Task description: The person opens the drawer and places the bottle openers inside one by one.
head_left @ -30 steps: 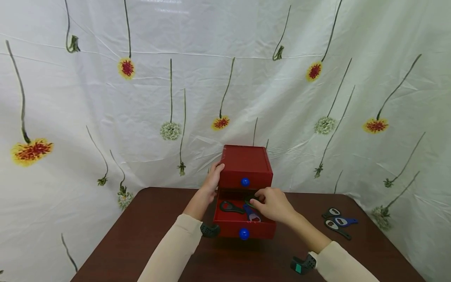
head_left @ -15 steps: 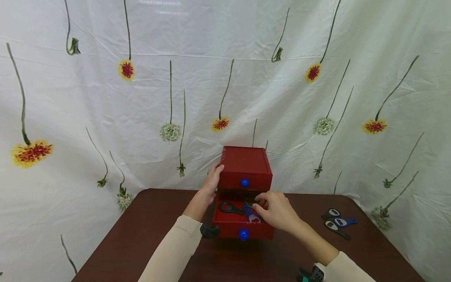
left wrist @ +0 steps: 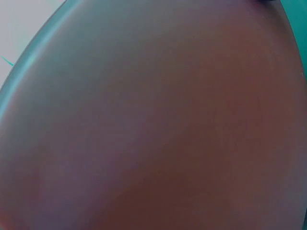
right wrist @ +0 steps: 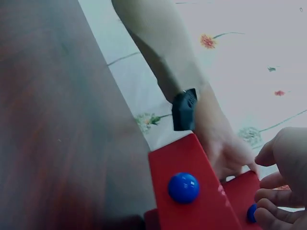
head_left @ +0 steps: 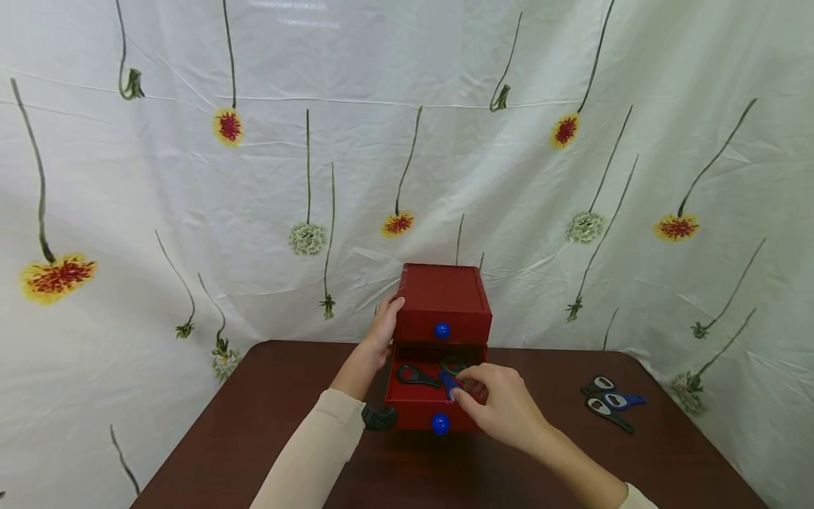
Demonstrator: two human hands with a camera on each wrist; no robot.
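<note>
A small red drawer cabinet (head_left: 443,288) stands on the table with its lower drawer (head_left: 416,416) pulled out. My left hand (head_left: 378,329) grips the cabinet's left side, thumb at the front corner. Inside the drawer lie a black bottle opener (head_left: 416,375), a blue bottle opener (head_left: 448,384) and a green ring-ended one (head_left: 453,365). My right hand (head_left: 501,401) hovers over the drawer's right side, fingers loosely bent. Its thumb overlaps the blue opener's end in the head view. In the right wrist view nothing shows between thumb and fingers (right wrist: 271,194). The left wrist view is blurred.
Several bottle openers, two black (head_left: 608,413) (head_left: 598,384) and one blue (head_left: 623,401), lie on the dark table (head_left: 286,396) at the right. Blue knobs (head_left: 441,329) stick out from both drawer fronts. A flowered white cloth (head_left: 356,170) hangs behind the table.
My right hand has left the green opener at the drawer's back and moved toward the front, uncovering that opener. My left hand has stayed on the cabinet.
</note>
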